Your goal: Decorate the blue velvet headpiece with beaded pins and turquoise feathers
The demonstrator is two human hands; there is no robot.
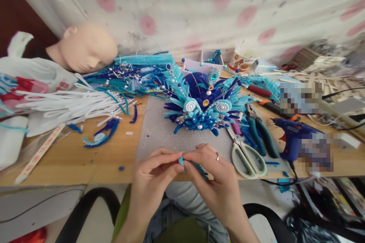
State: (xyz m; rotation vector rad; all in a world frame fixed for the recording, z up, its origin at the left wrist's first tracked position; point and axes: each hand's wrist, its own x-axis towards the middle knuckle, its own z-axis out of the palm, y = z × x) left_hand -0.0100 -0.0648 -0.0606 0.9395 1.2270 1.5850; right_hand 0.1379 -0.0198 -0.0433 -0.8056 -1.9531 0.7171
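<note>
Both hands meet at the front edge of the table. My left hand (155,171) pinches one side of a small light-blue fuzzy piece (181,160) between thumb and fingertips. The thumb and index finger of my right hand (213,171), which wears a ring, close on its other side. A teal fringed strip (202,171) shows beneath the right palm; whether it joins the small piece is hidden. Just beyond the hands, an ornate blue headdress (199,117) with pearls and gems sits on a grey cutting mat (154,133).
Scissors (248,159), pliers (259,133) and a blue glue gun (293,133) lie to the right. White fuzzy stems (74,104), a curled blue piece (101,138) and a mannequin head (88,47) are on the left. Behind stand a white box (194,66) and a paper cup (242,60).
</note>
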